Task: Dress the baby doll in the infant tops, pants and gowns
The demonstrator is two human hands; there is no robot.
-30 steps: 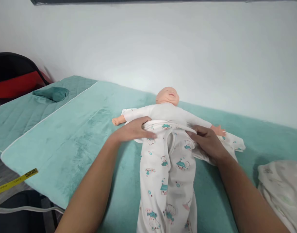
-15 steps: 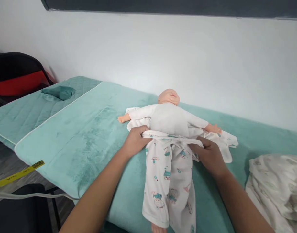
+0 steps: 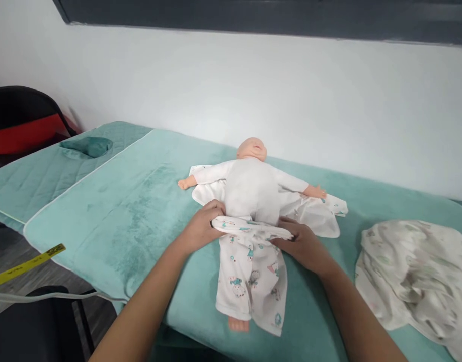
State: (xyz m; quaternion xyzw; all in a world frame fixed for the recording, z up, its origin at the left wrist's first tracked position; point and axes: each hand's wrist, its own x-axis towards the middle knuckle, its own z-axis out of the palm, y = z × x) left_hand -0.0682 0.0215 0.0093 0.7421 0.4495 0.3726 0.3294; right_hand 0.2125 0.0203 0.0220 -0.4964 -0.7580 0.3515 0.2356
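A baby doll (image 3: 249, 186) in a plain white top lies on its back on a teal blanket (image 3: 140, 201), head toward the wall, arms spread. A white printed garment (image 3: 251, 266) covers its legs, and one bare foot (image 3: 238, 324) sticks out below. My left hand (image 3: 201, 227) grips the bunched waist edge of the garment at the doll's left hip side. At the other side my right hand (image 3: 301, 242) holds the same rolled edge. The garment's upper part lies spread under the doll.
A crumpled pale printed cloth (image 3: 415, 271) lies on the blanket at the right. A dark teal small cloth (image 3: 86, 147) rests on a quilted teal pad at the left. A black and red chair (image 3: 23, 125) stands far left. A yellow tape strip (image 3: 25, 265) shows lower left.
Both hands have pulled the garment's waist edge down from the doll's chest to its hips, baring the white top. The doll's foot now shows below the garment.
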